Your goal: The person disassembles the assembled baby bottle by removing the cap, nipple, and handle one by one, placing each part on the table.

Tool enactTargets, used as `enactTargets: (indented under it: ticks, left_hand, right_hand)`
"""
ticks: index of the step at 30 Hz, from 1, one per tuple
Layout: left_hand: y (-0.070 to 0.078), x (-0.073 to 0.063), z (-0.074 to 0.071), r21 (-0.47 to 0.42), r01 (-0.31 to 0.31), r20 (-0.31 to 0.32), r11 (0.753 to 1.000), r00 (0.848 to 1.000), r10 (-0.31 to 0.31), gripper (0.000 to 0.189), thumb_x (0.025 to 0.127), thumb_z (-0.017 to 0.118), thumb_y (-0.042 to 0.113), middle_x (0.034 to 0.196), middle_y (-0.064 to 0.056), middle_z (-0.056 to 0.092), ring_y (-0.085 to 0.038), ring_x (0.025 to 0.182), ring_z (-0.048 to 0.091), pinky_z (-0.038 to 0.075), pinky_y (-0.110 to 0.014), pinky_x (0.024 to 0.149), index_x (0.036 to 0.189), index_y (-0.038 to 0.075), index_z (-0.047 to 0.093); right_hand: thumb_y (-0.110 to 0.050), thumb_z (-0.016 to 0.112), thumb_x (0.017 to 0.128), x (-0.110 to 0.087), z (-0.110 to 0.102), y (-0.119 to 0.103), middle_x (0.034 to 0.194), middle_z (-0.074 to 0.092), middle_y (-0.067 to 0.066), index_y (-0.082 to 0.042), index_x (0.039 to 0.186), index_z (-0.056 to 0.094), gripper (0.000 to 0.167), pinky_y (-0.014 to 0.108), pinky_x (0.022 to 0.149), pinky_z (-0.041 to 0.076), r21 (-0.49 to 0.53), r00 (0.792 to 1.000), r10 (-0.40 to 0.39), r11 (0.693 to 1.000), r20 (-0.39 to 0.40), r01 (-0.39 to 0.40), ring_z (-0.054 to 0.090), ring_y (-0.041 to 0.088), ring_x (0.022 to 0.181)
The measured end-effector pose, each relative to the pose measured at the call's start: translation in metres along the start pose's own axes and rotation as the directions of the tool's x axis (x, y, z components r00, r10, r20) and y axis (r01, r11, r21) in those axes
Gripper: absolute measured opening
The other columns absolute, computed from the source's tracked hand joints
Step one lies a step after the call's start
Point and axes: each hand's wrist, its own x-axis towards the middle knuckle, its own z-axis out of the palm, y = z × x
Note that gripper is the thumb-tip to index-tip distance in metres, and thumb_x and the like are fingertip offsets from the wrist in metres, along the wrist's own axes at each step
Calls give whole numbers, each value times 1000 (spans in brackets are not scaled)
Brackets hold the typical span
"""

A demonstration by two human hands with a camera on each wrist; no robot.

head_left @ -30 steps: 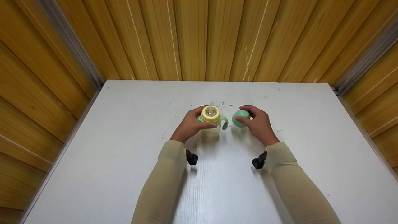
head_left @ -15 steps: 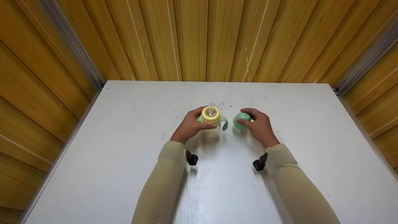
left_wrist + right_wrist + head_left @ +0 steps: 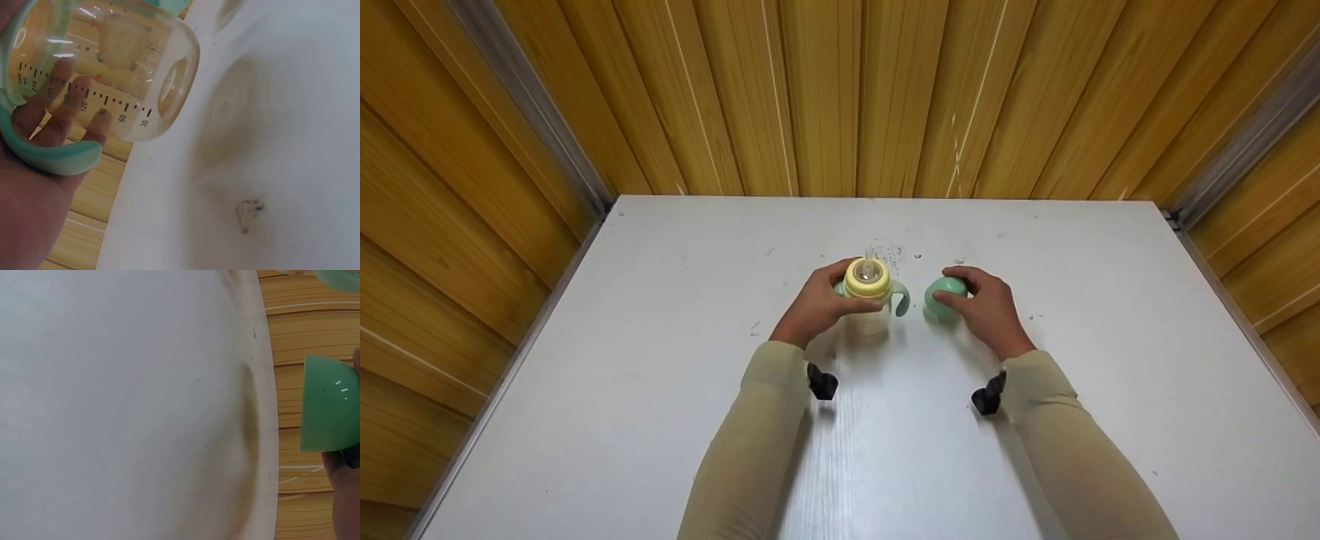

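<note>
While the left hand grips the baby bottle, the right hand pinches a domed cap beside it: separated-parts stage, apparently, wanting level handling.

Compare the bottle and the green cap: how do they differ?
The bottle is clear-bodied with a yellow collar; the cap is solid green. The bottle is taller, with a green handle visible; the cap is a smaller dome without one. The left hand grips the bottle; the right hand holds the cap. Both are held above the table.
</note>
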Motion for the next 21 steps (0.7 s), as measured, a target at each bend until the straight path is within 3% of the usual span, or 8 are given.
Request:
enactTargets:
  ticks: [11,18,21]
  left_hand:
    - [0,-1,-1,-27,-12,1,1000,1000,12,67,68,88,26,128,10,61,-13,123,52,33,-45,111,129,30,60]
    - [9,-3,-2,-9,51,11,999,999,-50,75,69,88,24,134,4,59,-16,128,49,29,-45,115,136,20,55]
    - [6,-2,-2,-3,57,4,998,998,-57,75,68,88,25,134,6,58,-15,129,49,28,-46,116,136,22,55]
  right_hand:
    - [-28,77,83,0,1,2,137,56,9,-9,129,60,52,42,109,40,11,1000,25,1000,17,-25,50,24,129]
    - [-24,76,84,0,2,2,136,57,9,-10,127,62,48,42,109,40,-7,999,41,999,18,-41,50,24,129]
    - [-24,76,84,0,2,2,136,57,9,-11,127,62,47,41,109,40,-13,999,43,999,17,-43,50,24,130]
